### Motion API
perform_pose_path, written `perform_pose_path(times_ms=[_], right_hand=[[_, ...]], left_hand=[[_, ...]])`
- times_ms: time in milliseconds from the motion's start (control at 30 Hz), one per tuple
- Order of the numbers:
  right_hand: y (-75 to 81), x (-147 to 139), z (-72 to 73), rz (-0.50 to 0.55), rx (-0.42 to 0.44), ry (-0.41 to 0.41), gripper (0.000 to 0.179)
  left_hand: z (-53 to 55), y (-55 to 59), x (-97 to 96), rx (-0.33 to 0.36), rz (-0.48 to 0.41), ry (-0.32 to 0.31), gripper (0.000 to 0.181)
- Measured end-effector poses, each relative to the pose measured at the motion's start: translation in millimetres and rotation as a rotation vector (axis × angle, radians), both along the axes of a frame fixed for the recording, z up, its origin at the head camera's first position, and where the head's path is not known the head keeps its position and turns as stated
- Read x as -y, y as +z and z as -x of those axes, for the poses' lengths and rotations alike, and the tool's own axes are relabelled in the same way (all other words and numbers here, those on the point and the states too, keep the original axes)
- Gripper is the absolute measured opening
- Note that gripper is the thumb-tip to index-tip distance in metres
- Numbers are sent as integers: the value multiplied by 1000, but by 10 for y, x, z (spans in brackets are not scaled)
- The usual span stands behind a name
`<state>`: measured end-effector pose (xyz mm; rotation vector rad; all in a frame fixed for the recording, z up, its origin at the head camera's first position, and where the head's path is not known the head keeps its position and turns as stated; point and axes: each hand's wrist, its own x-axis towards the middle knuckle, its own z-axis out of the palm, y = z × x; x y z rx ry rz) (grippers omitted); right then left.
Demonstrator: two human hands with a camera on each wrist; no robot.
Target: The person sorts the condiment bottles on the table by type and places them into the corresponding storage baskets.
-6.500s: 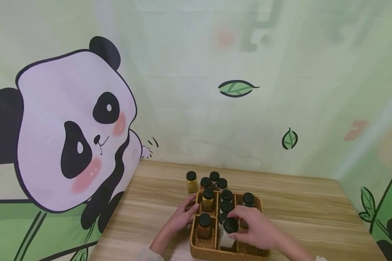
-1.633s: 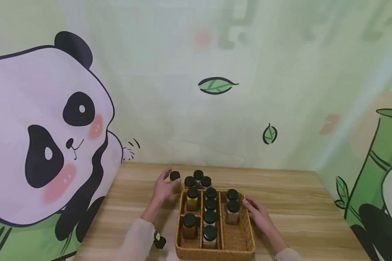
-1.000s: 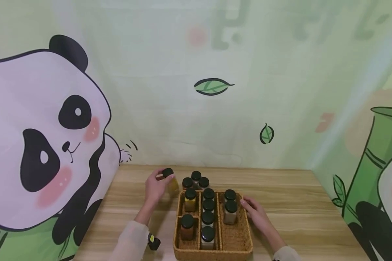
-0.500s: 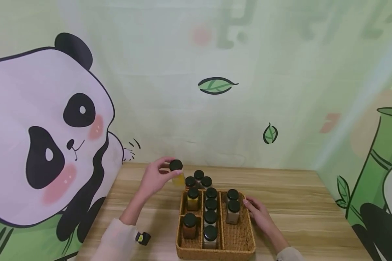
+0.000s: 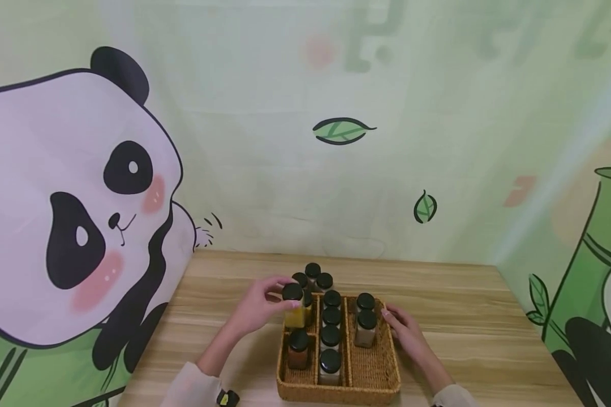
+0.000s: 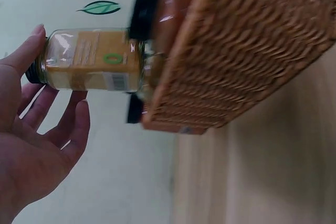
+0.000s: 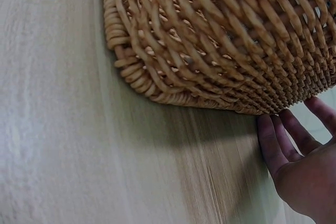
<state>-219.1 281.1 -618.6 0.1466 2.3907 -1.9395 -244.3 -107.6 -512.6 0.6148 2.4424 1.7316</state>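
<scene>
My left hand (image 5: 258,305) pinches a spice jar (image 5: 295,317) by its black lid. It is a glass jar of yellow powder, with a label facing the left wrist camera. The jar is upright at the rear-left compartment of a wicker basket (image 5: 336,393), in front of another yellow jar (image 5: 308,308); whether its base touches the basket is hidden. My right hand (image 5: 409,336) touches the basket's right side with extended fingers, seen against the weave in the right wrist view. A reddish-brown jar (image 5: 298,357) stands in the front-left compartment.
Several black-lidded jars (image 5: 330,367) line the basket's middle compartment. Two jars (image 5: 365,333) stand at the rear of the right one. Behind the basket, three more jars (image 5: 324,282) stand on the wooden table (image 5: 448,305). A panda-printed backdrop (image 5: 265,169) rises behind.
My left hand has lifted the yellow jar off the table and brought it right and nearer, over the basket. Earlier, my right hand held a pale jar; it now stays at the basket's right side.
</scene>
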Motion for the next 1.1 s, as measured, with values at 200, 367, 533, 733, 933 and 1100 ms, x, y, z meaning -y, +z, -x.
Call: perform_pose_path(times_ms=[200,367,533,733,933,1100], right_hand=[[-11,6,-6,0,3,-13,62],[-5,10,-10,1,4,-11,63],[13,19,-22,-10,-3,-12,64],[-5,22,-7,-14,-2,-22,62],[-20,12,-5,-31,-1,-24,63],[-16,14,-12,-35,1,-25,63]], left_hand=[[-62,-239,-107,-18,22,63,43],[-89,-399,-185,-51,44,94,44],[-102,-512,-228,-125,115,93,45],[-122,-595,-271,-145,172,129,49],[-120,-649,-274,-192,246,117,47],[-117,-699,-264,-248,288,100,46]])
